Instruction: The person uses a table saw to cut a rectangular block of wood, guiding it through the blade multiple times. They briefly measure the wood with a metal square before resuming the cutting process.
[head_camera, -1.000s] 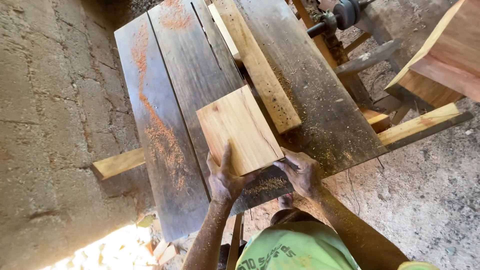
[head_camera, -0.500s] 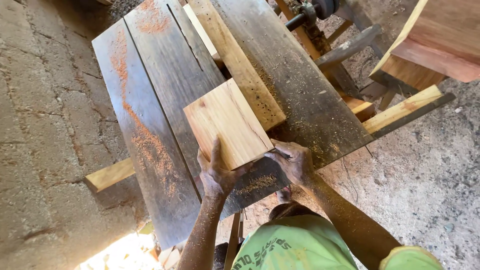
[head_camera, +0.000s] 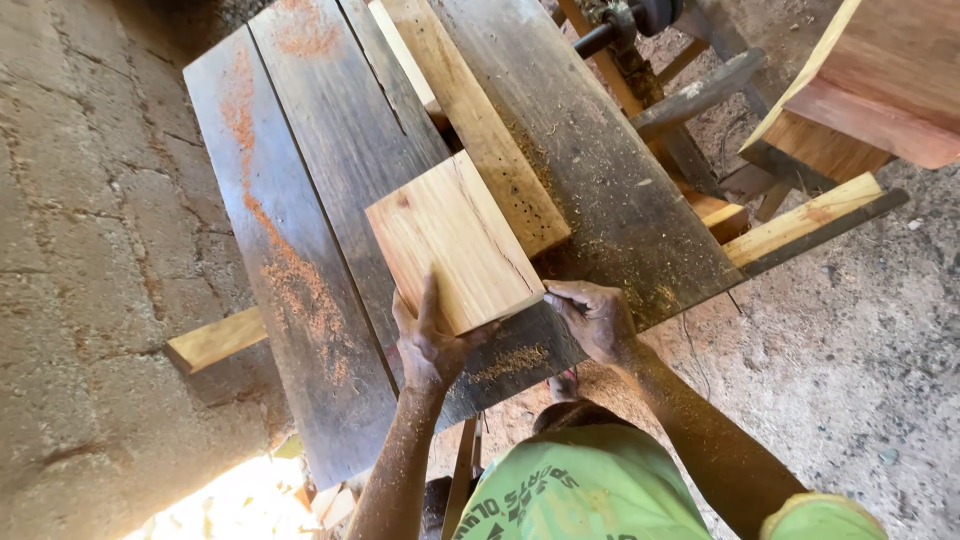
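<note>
The pale wooden block (head_camera: 455, 240) lies flat on a dark plank saw table (head_camera: 330, 150), near its front edge, its far right side against a light wooden fence strip (head_camera: 480, 120) that runs lengthwise up the top. The table is made of broad, weathered grey boards, dusted with orange sawdust (head_camera: 290, 270) in a streak along the left plank and scattered finer by the fence. It stands on a rough, cracked concrete floor (head_camera: 80, 250); a light timber rail (head_camera: 215, 340) sticks out beneath on the left and another (head_camera: 800, 225) on the right.

The block is rectangular, smooth-sawn, with fine straight grain and one dark crack line near its right edge. The left hand (head_camera: 430, 340) is spread open, fingers pressed on the block's near end. The right hand (head_camera: 595, 315) is curled at the block's near right corner, fingertips touching the edge.

One block, one fence strip, two rails, two hands. A large reddish timber slab (head_camera: 880, 80) sits at upper right.
</note>
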